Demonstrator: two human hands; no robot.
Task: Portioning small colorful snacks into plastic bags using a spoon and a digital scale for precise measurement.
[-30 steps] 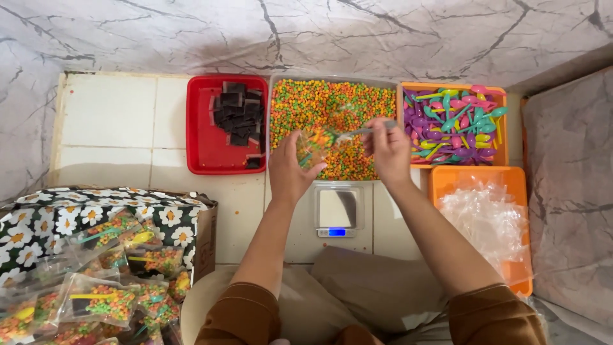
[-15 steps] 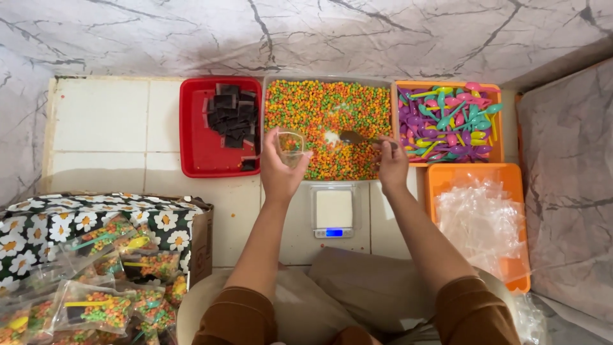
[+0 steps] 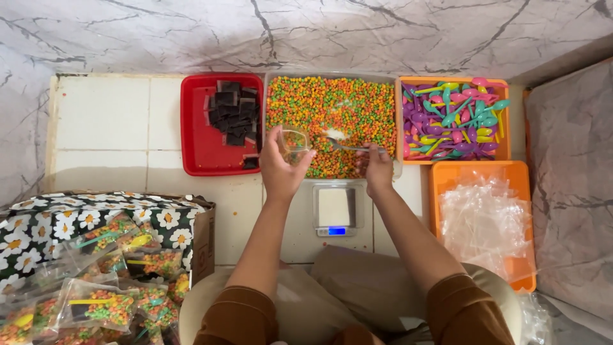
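Note:
My left hand point(image 3: 281, 169) holds a small clear plastic cup point(image 3: 293, 144) tilted over the near edge of a tray of orange, green and yellow candy beads point(image 3: 332, 105). My right hand point(image 3: 378, 169) grips a metal spoon point(image 3: 341, 145) whose bowl lies in the beads just right of the cup. A small digital scale point(image 3: 336, 209) sits on the tiled floor between my forearms, nothing on its plate.
A red tray point(image 3: 198, 144) with dark squares lies left of the beads. An orange tray point(image 3: 504, 144) of coloured plastic spoons is on the right, and an orange tray point(image 3: 444, 211) of clear bags below it. A flowered box point(image 3: 159, 214) of filled packets stands at lower left.
Both hands have dropped slightly toward the near edge of the bead tray. The spoon has moved from beside the cup down into the beads.

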